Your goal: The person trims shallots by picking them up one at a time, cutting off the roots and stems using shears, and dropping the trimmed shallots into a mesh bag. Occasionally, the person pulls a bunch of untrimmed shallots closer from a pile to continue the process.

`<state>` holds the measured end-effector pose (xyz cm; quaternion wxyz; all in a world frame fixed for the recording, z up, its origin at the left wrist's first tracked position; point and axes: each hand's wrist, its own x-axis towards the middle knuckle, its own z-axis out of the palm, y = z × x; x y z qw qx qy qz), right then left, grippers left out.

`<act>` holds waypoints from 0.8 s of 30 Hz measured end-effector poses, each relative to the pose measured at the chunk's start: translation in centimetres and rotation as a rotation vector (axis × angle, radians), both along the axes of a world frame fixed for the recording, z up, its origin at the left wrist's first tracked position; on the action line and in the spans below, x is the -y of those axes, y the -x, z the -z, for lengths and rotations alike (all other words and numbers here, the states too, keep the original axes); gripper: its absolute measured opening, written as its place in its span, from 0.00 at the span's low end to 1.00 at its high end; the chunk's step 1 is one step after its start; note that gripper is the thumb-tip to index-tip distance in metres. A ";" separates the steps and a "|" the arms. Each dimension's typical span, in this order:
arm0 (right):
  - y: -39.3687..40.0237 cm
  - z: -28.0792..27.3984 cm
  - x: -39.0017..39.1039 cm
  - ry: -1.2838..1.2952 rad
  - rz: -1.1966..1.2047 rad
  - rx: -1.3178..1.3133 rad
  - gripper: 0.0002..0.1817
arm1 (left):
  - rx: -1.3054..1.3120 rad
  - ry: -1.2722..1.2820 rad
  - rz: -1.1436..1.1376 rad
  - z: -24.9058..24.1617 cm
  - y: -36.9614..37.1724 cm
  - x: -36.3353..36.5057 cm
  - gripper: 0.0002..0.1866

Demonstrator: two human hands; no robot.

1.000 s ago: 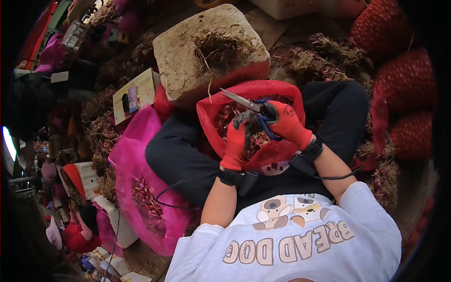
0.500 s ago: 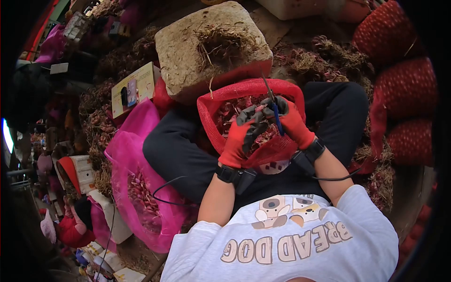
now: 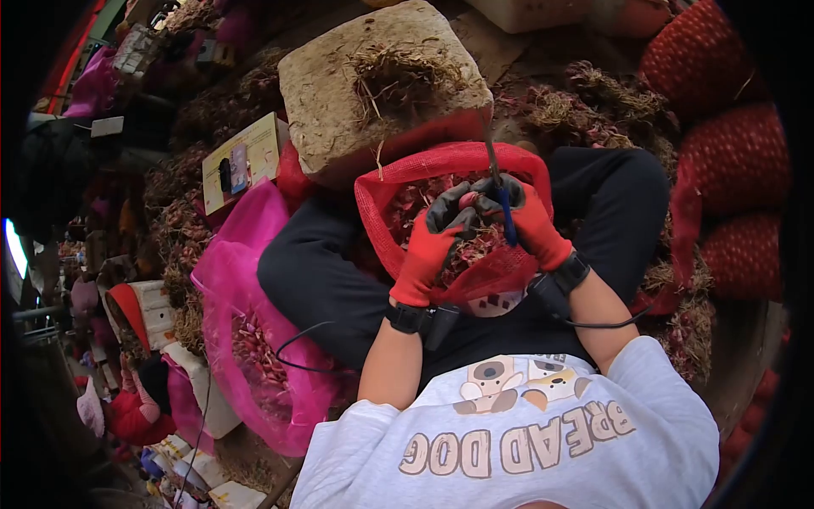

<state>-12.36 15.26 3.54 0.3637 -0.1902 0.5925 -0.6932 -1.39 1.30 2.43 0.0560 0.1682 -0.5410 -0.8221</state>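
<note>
My left hand (image 3: pixel 432 246), in a red glove with dark grey palm and fingers, pinches a small pink shallot (image 3: pixel 467 200). Close beside it, my right hand (image 3: pixel 527 219), gloved the same way, grips scissors (image 3: pixel 507 214) with a blue handle, their blades pointing up and away from me. The fingertips of both hands meet around the shallot. Below them, an open red mesh bag (image 3: pixel 373 212) rests between my legs, with shallot skins and trimmings (image 3: pixel 483 250) inside.
A foam block (image 3: pixel 318 102) topped with dry roots stands ahead. On my left lie a pink mesh bag (image 3: pixel 225 271) of shallots and a box (image 3: pixel 264 148) bearing a phone (image 3: pixel 239 167). Full red mesh sacks (image 3: pixel 733 161) are stacked at right. Another person (image 3: pixel 136 416) sits far left.
The shallot now shows more plainly between the fingertips. The scissors have turned a little, their blades swinging slightly to the right. Both hands stay over the red bag.
</note>
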 end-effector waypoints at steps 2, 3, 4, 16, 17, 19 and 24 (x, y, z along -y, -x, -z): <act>0.3 0.2 -0.3 -0.162 -0.006 0.024 0.14 | -0.030 0.090 -0.096 0.8 -0.1 -0.1 0.23; 0.5 0.3 -0.4 -0.243 -0.010 0.035 0.14 | -0.046 0.135 -0.146 1.1 -0.1 -0.1 0.23; 0.6 0.6 -0.7 -0.298 0.044 -0.288 0.14 | -0.054 0.155 -0.191 1.2 -0.2 0.0 0.23; -0.9 -0.8 -1.9 -0.641 -0.066 -1.050 0.21 | -0.108 0.050 -0.503 2.2 -0.3 1.0 0.21; -0.9 -0.7 -1.9 -0.654 -0.069 -1.067 0.20 | -0.095 0.083 -0.521 1.9 -0.3 0.9 0.21; -0.6 -0.1 -2.1 -0.700 -0.107 -1.049 0.20 | -0.094 0.137 -0.517 1.3 -0.3 0.7 0.22; 0.3 0.4 -2.6 -0.774 -0.265 -0.742 0.19 | -0.143 0.152 -0.495 0.7 -0.2 0.3 0.22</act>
